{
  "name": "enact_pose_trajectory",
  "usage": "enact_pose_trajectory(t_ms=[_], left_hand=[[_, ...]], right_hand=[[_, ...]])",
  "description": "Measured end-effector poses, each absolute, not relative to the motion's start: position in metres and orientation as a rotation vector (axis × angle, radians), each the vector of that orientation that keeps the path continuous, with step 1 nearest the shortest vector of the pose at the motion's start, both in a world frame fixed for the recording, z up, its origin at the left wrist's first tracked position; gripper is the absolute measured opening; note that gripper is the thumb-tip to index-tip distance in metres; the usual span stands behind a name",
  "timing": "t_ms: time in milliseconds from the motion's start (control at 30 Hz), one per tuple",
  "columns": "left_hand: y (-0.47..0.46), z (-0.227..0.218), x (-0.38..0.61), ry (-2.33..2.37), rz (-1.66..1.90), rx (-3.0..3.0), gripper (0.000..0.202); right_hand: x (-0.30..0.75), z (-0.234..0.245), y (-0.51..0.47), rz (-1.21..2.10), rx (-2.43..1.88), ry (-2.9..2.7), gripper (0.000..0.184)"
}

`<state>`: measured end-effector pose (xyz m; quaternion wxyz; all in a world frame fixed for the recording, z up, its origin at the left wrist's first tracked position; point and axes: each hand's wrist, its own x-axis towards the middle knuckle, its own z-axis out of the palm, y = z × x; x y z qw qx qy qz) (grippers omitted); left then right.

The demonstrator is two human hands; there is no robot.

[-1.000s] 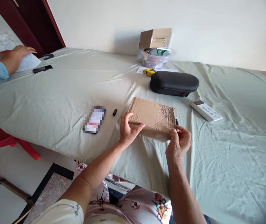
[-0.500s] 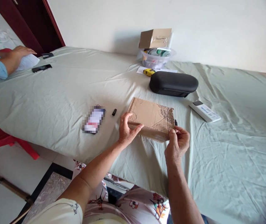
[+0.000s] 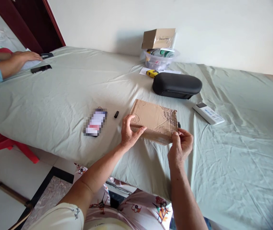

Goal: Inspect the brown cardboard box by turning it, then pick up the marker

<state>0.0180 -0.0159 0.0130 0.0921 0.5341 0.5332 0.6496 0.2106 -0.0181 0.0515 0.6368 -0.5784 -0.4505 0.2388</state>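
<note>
A flat brown cardboard box (image 3: 154, 119) with scribbles on its top lies on the pale green cloth of the table (image 3: 66, 92). My left hand (image 3: 129, 132) grips the box's near left corner, thumb along the front edge and fingers on top. My right hand (image 3: 180, 145) is closed at the near right corner, pinching it, with a dark pen-like tip poking up beside the fingers.
A phone (image 3: 96, 122) and a small black cap (image 3: 116, 114) lie left of the box. Behind it are a black case (image 3: 177, 84), a white remote (image 3: 208, 113), a yellow tape measure (image 3: 152, 73) and a plastic tub (image 3: 159, 60) under a cardboard box (image 3: 158, 38). Another person's arm (image 3: 11, 62) rests at far left.
My hands and the box hardly moved. The other person's hand at far left has slid forward across the cloth toward the dark objects there.
</note>
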Motion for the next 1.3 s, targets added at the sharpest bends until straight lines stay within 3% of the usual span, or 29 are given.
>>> enact_pose_trajectory(t_ms=[300, 533, 733, 933, 1067, 1300], left_hand=[[-0.016, 0.013, 0.018, 1.568, 1.947, 1.597, 0.066], [-0.017, 0.012, 0.023, 1.664, 1.931, 1.661, 0.076], [-0.019, 0.010, 0.030, 1.712, 1.923, 1.650, 0.085], [-0.016, 0.011, 0.025, 1.686, 1.945, 1.638, 0.081], [-0.016, 0.014, 0.017, 1.697, 1.872, 1.654, 0.075], [-0.014, 0.015, 0.008, 1.799, 1.697, 1.694, 0.062]], right_hand=[[0.211, 0.052, -0.020, 0.513, -1.343, -1.065, 0.047], [0.207, 0.038, -0.020, 0.063, -1.433, -1.384, 0.081], [0.200, 0.033, -0.018, -0.032, -1.462, -1.457, 0.090], [0.205, 0.038, -0.021, 0.076, -1.442, -1.435, 0.073], [0.207, 0.040, -0.023, 0.129, -1.372, -1.405, 0.049], [0.201, 0.038, -0.028, -0.020, -1.201, -1.511, 0.022]])
